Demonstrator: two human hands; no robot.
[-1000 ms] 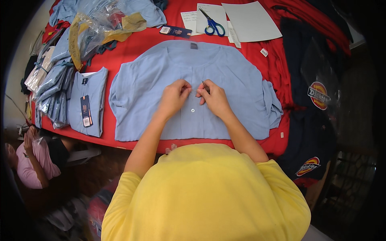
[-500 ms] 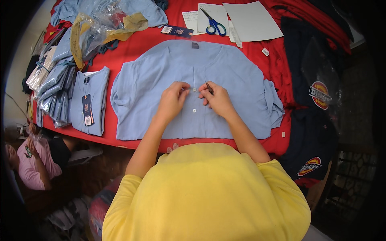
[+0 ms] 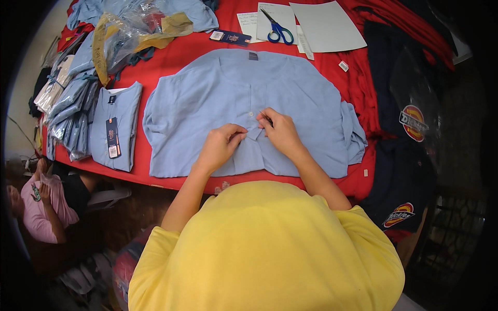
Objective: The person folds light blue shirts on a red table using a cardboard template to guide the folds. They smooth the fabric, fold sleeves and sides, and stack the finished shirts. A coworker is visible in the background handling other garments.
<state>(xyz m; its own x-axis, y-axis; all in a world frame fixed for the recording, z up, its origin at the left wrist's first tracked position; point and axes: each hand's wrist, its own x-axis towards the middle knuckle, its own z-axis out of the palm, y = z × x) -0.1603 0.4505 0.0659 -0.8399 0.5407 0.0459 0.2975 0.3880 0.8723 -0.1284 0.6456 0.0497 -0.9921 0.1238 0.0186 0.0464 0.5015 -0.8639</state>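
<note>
A light blue shirt (image 3: 197, 98) lies spread on the red-covered table, its neckline away from me. My left hand (image 3: 223, 147) is closed in a pinch on the front placket, lifting a fold of it. Just right of it, my right hand (image 3: 281, 132) is closed too, its fingertips at the raised placket. Only a sliver of a small dark pointed tool shows at those fingers; its kind is hard to make out. One white button (image 3: 251, 114) is visible just above the hands.
Blue-handled scissors (image 3: 280, 33) lie on papers at the back, beside a dark hang tag (image 3: 230, 37). A folded blue shirt (image 3: 115, 140) and bagged garments (image 3: 72, 119) are at left. Dark garments (image 3: 399, 171) hang at right. Another person (image 3: 49, 207) sits at lower left.
Both hands have come slightly nearer to me along the placket and lifted a fold of it. The lower button is now out of sight, and the dark tool shows less.
</note>
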